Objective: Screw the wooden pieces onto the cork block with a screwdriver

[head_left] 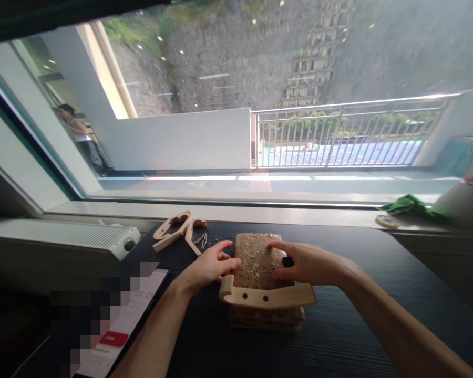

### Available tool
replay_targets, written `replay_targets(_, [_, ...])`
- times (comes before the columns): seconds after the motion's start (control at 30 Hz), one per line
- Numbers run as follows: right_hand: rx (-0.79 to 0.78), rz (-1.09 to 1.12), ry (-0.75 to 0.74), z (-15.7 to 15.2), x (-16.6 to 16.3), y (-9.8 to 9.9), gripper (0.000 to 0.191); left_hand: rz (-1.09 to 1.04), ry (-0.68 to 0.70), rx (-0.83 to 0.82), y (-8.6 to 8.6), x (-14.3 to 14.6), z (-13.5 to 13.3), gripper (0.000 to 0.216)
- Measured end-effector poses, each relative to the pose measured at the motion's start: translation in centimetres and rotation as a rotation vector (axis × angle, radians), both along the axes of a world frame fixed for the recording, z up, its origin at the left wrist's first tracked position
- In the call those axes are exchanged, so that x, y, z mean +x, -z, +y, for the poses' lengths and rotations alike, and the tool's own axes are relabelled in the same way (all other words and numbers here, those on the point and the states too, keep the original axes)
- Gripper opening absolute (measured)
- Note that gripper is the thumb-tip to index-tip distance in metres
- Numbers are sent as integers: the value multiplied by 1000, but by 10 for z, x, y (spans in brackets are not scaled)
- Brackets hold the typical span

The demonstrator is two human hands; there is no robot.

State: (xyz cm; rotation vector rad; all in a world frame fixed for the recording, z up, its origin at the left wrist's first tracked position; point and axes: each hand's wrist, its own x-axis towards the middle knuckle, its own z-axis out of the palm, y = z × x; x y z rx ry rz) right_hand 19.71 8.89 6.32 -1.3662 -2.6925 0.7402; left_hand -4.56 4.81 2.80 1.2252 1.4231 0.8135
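A stack of brown cardboard (256, 262), seemingly wrapped in clear tape and with a scuffed top, lies in front of me on the dark table. Across its near end rests a pale curved wooden piece (270, 295) with two dark holes. My left hand (213, 262) is at the stack's left edge, fingers apart, with nothing visible in it; some fingertips are hidden. From the right, my right hand (305, 261) reaches over the stack, index finger and thumb spread on its top. A small dark patch shows between them, and I cannot tell whether it is bare table.
Two more curved wooden pieces (173, 231) lie at the table's back left beside several screws (201, 241). A tablet-like screen (132, 310) is at the left. A radiator (63, 236), a green cloth (412, 207) and a tape roll (387, 221) are near the window. Outside stands a person (81, 134).
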Motion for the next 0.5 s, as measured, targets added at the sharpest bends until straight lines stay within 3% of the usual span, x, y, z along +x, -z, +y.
replay_targets(0.17, [94,44,21,10,15,0,44,259,-156,152,-36,-41,5,49])
replay_targets(0.3, [185,-195,124,26,26,14,23,527,-314,220,-58,-87,14,27])
replay_targets(0.5, [136,-243,142,40,32,40,18,735,-338,151,-56,-120,25,16])
